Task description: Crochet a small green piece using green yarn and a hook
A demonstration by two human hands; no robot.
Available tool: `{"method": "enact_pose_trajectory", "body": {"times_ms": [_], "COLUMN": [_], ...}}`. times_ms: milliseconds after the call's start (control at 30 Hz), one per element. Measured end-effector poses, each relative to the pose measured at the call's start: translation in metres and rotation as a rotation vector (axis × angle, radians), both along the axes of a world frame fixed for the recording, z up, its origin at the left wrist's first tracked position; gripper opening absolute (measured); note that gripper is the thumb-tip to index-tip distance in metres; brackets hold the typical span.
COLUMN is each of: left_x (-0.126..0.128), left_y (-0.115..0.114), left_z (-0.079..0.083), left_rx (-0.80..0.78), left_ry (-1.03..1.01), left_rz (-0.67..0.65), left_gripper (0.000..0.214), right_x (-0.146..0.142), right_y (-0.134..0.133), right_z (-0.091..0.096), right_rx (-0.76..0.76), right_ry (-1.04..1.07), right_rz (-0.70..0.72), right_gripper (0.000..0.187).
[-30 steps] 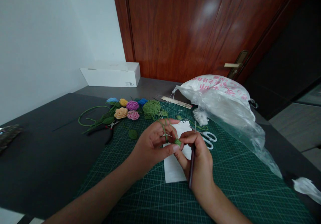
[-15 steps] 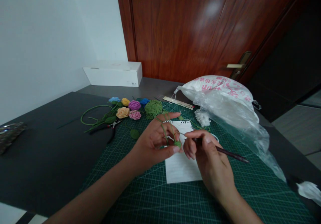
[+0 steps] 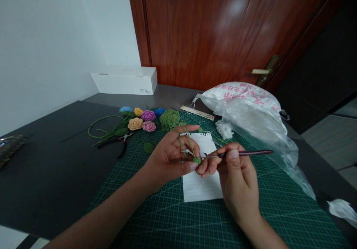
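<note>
We note the left hand (image 3: 173, 154) pinched shut on a small green knitted piece (image 3: 196, 161), centre of view above a paper sheet (image 3: 199, 189), yarn (image 3: 189, 140) looped over its fingers. Right hand (image 3: 238, 171) clamped round a hook (image 3: 253, 153), handle towards three o'clock, tip at the piece; whether inserted, we cannot tell. Flowers (image 3: 135, 123) at ten o'clock, bag (image 3: 245, 96) at one

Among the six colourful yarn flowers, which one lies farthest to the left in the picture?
The light-blue yarn flower, just left of the yellow yarn flower; the other five all lie farther right.
</note>
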State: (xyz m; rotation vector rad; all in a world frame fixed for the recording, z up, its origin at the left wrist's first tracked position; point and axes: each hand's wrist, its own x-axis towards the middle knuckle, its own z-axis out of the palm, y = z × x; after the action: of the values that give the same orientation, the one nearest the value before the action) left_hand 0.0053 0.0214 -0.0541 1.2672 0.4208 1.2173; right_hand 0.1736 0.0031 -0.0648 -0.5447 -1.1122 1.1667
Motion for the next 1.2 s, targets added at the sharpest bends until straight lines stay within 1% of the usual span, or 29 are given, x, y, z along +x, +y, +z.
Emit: {"method": "enact_pose_trajectory", "body": {"times_ms": [333, 500, 600, 700, 767, 833, 1000, 1200], "left_x": [0.001, -0.002, -0.007, -0.012, -0.013, -0.013, -0.011, -0.012], "left_y": [0.001, 0.002, 0.007, 0.013, 0.016, 0.018, 0.019, 0.022], "left_z": [-0.001, 0.002, 0.003, 0.004, 0.004, 0.004, 0.000, -0.007], "left_rx": [-0.013, -0.015, -0.005, 0.020, 0.026, 0.020, 0.005, -0.001], "left_ry": [-0.039, -0.034, -0.041, -0.065, -0.069, -0.066, -0.046, -0.030], "left_rz": [-0.011, -0.005, 0.046, 0.110, 0.138, 0.148, 0.152, 0.143], "left_gripper": [0.064, 0.059, 0.056, 0.053, 0.053, 0.053, 0.054, 0.054], "right_x": [-0.001, -0.001, 0.004, 0.010, 0.013, 0.014, 0.012, 0.013], "right_y": [-0.001, 0.000, 0.004, 0.012, 0.017, 0.020, 0.023, 0.026], "right_z": [0.000, 0.000, 0.002, 0.002, 0.002, 0.000, -0.003, -0.007], "right_rx": [-0.006, 0.005, -0.005, -0.057, -0.090, -0.106, -0.103, -0.124], "right_ry": [0.020, 0.022, 0.059, 0.104, 0.132, 0.142, 0.087, 0.109], "right_rz": [0.022, 0.022, -0.040, -0.145, -0.185, -0.193, -0.189, -0.199], "right_gripper": [0.024, 0.022, 0.022, 0.022, 0.022, 0.020, 0.014, 0.014]}}
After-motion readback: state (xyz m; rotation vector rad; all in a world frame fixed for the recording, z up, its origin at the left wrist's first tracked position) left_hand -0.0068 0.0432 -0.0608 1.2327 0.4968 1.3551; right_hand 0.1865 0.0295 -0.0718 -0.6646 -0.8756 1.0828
